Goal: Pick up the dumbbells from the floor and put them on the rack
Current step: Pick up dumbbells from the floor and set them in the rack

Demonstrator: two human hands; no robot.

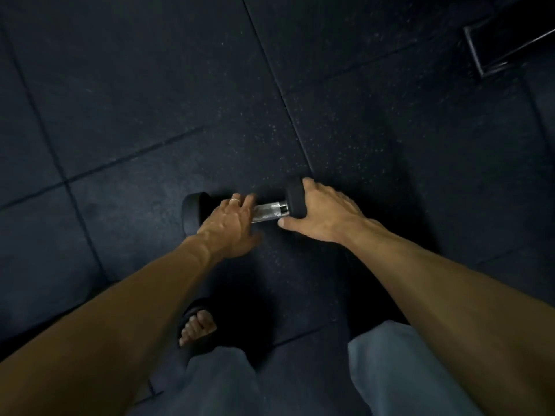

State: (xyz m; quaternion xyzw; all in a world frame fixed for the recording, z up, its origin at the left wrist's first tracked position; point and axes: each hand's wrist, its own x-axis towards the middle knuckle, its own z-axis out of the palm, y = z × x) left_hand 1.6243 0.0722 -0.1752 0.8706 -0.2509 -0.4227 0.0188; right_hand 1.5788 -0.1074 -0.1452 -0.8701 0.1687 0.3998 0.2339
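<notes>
A black rubber-headed dumbbell with a shiny knurled metal handle (270,210) lies on the dark speckled rubber floor tiles (150,100) just below the middle of the view, its axis running from about 8 o'clock to 2 o'clock. The left hand (229,225), with a pale ring (235,201) on one finger, reaches in from 7 o'clock and lies over the left part of the handle, beside the left head; its fingers (247,202) curl down over the bar, though whether they close fully round it cannot be told. The right hand (322,211) comes in from 4 o'clock and cups the right head, its fingers draped over the top of the rubber and the thumb (289,223) pointing toward the handle underneath, so it is wrapped on the head and not on the bar. Only the short bright stretch of handle between the two hands shows.

At 6 o'clock a bare foot in a black open-toed sandal (198,327) stands on the floor, with grey trouser legs (387,370) either side. At 2 o'clock, well apart from the dumbbell, a dark rectangular metal-edged frame (492,52) sits near the corner; what it is cannot be told.
</notes>
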